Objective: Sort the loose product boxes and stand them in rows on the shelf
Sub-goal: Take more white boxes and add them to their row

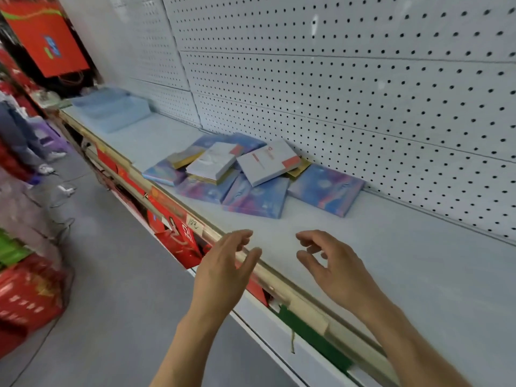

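A loose heap of flat product boxes lies on the pale shelf (377,247) against the pegboard. Two white boxes with red corners (266,163) (212,163) lie on top. Beneath them are gold-edged boxes (185,157) and several blue-purple boxes (325,189) (255,198). My left hand (223,270) hovers over the shelf's front rail, fingers loosely spread, holding nothing. To its right, my right hand (332,268) hangs above the bare shelf, fingers relaxed and slightly curled, also holding nothing. Both hands are well short of the heap.
A light-blue stack of items (111,110) sits at the shelf's far left end. White pegboard (363,79) backs the shelf. Red bags (178,238) hang below the front rail (273,277). A person's legs (19,135) stand in the aisle at left, near red packages (28,297).
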{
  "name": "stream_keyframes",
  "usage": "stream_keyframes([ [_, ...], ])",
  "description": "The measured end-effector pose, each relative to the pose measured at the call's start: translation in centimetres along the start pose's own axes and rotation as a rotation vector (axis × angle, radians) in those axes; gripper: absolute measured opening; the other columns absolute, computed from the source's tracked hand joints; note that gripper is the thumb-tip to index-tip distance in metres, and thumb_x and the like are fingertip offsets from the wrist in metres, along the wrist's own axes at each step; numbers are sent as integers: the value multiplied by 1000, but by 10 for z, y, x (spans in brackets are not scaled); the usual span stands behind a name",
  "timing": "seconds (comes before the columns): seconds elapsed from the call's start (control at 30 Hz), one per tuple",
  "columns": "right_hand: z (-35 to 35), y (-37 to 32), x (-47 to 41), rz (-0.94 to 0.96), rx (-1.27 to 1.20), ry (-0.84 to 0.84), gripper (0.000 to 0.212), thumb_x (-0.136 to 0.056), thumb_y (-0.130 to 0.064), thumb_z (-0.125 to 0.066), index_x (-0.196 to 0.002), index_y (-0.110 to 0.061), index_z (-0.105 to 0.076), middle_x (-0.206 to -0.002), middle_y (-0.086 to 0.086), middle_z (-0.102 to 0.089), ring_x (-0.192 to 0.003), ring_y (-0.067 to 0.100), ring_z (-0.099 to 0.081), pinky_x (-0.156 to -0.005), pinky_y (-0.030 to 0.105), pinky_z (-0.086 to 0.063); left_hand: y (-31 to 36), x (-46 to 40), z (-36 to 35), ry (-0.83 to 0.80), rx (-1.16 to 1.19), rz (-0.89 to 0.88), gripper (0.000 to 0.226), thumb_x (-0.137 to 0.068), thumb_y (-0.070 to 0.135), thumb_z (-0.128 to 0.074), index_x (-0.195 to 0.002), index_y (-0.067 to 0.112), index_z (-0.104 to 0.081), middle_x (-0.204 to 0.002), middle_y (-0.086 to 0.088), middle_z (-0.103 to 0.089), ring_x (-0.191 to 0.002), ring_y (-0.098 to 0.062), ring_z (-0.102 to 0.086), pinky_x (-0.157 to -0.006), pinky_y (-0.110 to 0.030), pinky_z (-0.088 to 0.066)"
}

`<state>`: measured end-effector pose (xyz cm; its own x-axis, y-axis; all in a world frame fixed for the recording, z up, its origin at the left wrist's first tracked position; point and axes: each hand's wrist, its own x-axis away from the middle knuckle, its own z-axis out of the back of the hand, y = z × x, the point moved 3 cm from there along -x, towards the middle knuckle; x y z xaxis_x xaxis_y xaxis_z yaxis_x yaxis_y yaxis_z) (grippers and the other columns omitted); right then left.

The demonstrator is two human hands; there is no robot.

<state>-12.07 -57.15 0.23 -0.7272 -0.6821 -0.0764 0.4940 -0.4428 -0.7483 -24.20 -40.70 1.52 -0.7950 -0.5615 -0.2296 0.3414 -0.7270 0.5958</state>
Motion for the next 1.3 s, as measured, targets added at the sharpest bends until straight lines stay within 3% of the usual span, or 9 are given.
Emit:
stream_keyframes([
  [0.23, -26, -1, -86, -122, -127, -3, 23, -91, -34, -59, -113, -36, -58, -104, -22, -61, -97, -6, -57, -89, 28, -51, -46, -88, 3, -46, 20, -15, 35, -90, 38, -63, -123, 27, -59, -111, 16, -62, -99, -1, -57, -85, -24, -49],
  [0.43, -50, -7, -170, -246, -200, 67, 22, -91, -30, -61, -113, -31, -59, -110, -12, -62, -99, 1, -58, -85, 22, -49, -100, -189, 7, -125, 76, 8, 40, -92, 37, -62, -128, 21, -56, -123, 8, -61, -109, -6, -54, -87, -21, -39],
  [0.67, -85, 5, -258, -546, -333, 306, 46, -86, -26, -67, -126, -18, -46, -115, 0, -63, -97, 20, -63, -79, 39, -54, -169, -291, 8, -180, -77, 38, 59, -89, 35, -65, -140, 14, -44, -141, -11, -44, -131, -30, -37, -107, -41, -30],
  [0.8, -94, 15, -291, -657, -426, 512, 55, -79, -28, -74, -124, -21, -43, -114, 2, -66, -96, 29, -66, -75, 49, -58, -192, -334, 2, -232, -221, 36, 80, -84, 57, -60, -143, 10, -34, -144, -15, -42, -132, -34, -37, -104, -43, -33],
  [0.9, -102, 18, -311, -743, -514, 585, 59, -75, -30, -78, -122, -11, -47, -106, 10, -68, -71, 27, -67, -44, 27, -51, -198, -353, -4, -286, -275, 34, 98, -74, 70, -61, -143, 9, -28, -142, -15, -42, -131, -34, -39, -102, -43, -35],
  [0.97, -108, 22, -319, -774, -540, 615, 64, -71, -26, -81, -122, -3, -50, -103, 14, -69, -63, 23, -63, -36, 18, -41, -200, -363, -5, -317, -279, 49, 109, -67, 76, -64, -143, 8, -25, -142, -16, -43, -131, -35, -38, -102, -43, -34],
  [1.13, -114, 17, -321, -761, -621, 784, 63, -69, -7, -82, -123, -4, -48, -110, 6, -66, -94, 22, -65, -57, 19, -50, -205, -393, -12, -473, -269, 104, 136, -57, 75, -73, -150, 6, -2, -150, -22, -28, -137, -42, -29, -109, -51, -30],
  [1.23, -118, 6, -316, -738, -627, 810, 39, -81, -6, -72, -116, -3, -55, -105, 3, -64, -92, 19, -63, -55, 13, -45, -214, -409, -18, -540, -206, 145, 133, -48, 76, -77, -144, 6, -17, -143, -18, -40, -131, -39, -41, -105, -54, -39],
  [1.3, -120, 2, -310, -737, -620, 835, 28, -87, -11, -66, -112, -4, -58, -104, 4, -65, -94, 20, -62, -65, 19, -46, -218, -413, -16, -579, -87, 217, 122, -42, 75, -79, -134, 9, -35, -131, -12, -54, -117, -33, -55, -96, -50, -49],
])
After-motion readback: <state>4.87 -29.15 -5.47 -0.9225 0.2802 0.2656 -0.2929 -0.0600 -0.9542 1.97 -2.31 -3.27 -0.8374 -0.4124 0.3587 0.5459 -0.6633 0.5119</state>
